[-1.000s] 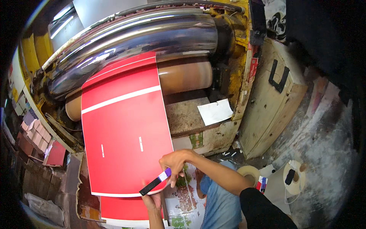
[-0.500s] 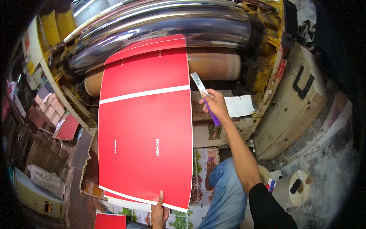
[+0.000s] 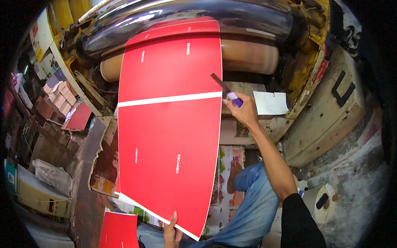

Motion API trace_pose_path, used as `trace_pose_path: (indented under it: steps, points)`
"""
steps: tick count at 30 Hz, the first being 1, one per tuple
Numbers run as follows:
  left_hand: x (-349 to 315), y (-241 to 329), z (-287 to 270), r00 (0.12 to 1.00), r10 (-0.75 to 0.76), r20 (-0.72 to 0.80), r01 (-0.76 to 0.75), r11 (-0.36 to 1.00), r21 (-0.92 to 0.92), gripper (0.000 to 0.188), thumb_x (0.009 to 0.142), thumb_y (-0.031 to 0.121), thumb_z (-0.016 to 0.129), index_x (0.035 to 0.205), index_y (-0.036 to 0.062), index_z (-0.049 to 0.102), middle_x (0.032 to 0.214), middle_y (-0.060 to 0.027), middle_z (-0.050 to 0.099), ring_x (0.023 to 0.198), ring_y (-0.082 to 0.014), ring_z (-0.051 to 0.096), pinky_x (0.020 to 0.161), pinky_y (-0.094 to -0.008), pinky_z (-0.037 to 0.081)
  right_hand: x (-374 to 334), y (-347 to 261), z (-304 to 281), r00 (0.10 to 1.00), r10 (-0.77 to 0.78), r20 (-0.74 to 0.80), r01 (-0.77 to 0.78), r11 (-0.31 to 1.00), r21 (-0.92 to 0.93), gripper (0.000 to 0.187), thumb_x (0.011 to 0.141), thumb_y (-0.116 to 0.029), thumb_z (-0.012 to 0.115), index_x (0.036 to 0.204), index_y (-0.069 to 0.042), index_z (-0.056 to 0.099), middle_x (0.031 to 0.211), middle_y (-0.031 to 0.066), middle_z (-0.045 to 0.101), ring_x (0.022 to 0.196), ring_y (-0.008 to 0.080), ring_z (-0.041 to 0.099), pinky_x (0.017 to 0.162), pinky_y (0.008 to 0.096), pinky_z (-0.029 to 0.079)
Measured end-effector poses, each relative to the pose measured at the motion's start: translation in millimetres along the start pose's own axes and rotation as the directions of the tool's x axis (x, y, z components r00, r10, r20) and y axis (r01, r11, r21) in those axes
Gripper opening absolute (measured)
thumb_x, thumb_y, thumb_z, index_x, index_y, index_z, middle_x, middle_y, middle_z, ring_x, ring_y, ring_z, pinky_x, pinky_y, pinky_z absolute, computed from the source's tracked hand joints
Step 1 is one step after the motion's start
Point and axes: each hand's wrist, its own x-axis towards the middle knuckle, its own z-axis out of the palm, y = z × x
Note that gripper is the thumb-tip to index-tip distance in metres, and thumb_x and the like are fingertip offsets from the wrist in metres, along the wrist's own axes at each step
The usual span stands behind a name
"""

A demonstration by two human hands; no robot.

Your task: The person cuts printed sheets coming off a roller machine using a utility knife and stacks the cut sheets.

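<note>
A long red printed sheet (image 3: pixel 171 128) with a white band across it runs down from the chrome rollers toward me. My left hand (image 3: pixel 173 235) pinches its white-edged lower end, thumb on top. My right hand (image 3: pixel 244 109) is closed round the purple handle of a knife (image 3: pixel 219 82). The flat blade points up and to the left, over the sheet's right edge near the white band. Whether the blade touches the sheet I cannot tell.
Shiny chrome rollers (image 3: pixel 182 20) span the top, above a brown roller (image 3: pixel 248 56). A white paper piece (image 3: pixel 271 103) lies on the ledge at right, beside a pale metal cabinet (image 3: pixel 322 111). Another red sheet (image 3: pixel 118 231) is at lower left; stacked boxes (image 3: pixel 62 95) stand far left.
The sheet has advanced from the rollers, showing more print above the white band. The knife has swung from beside the sheet to over its right edge. My left hand still grips the lower end.
</note>
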Motion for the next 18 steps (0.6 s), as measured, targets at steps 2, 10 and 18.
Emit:
trace_pose_path:
  steps: [2, 10, 18]
  points:
    - [-6, -1, -11, 0.995, -0.1, -0.025, 0.096, 0.987, -0.129, 0.056, 0.091, 0.0, 0.059, 0.14, 0.0036, 0.032, 0.133, -0.0159, 0.048, 0.122, -0.0273, 0.051, 0.101, -0.0439, 0.047, -1, -18, 0, 0.818, -0.539, -0.201, 0.429, 0.804, -0.412, 0.039, 0.078, -0.002, 0.067, 0.116, -0.013, 0.064, 0.093, 0.0065, 0.064, 0.067, 0.0195, 0.061, 0.061, 0.0335, 0.052]
    - [-58, 19, -28, 0.962, 0.132, -0.237, -0.033, 0.924, 0.382, 0.048, 0.09, 0.017, 0.064, 0.129, -0.0036, 0.043, 0.096, -0.0136, 0.065, 0.06, -0.0172, 0.063, 0.044, -0.0278, 0.049, -3, -31, 14, 0.809, -0.565, 0.163, 0.586, 0.747, -0.314, 0.051, 0.061, 0.005, 0.063, 0.108, -0.014, 0.071, 0.112, 0.0109, 0.067, 0.096, 0.0285, 0.068, 0.082, 0.0361, 0.057]
    - [-85, 43, -119, 0.974, -0.057, -0.221, 0.116, 0.957, 0.265, 0.076, 0.084, 0.007, 0.07, 0.143, 0.0019, 0.023, 0.133, -0.0206, 0.046, 0.125, -0.0312, 0.047, 0.1, -0.0471, 0.047, -5, -10, 24, 0.828, -0.469, 0.308, 0.545, 0.803, -0.243, 0.043, 0.063, 0.008, 0.057, 0.1, -0.009, 0.072, 0.098, 0.0134, 0.07, 0.089, 0.0317, 0.068, 0.08, 0.0377, 0.056]
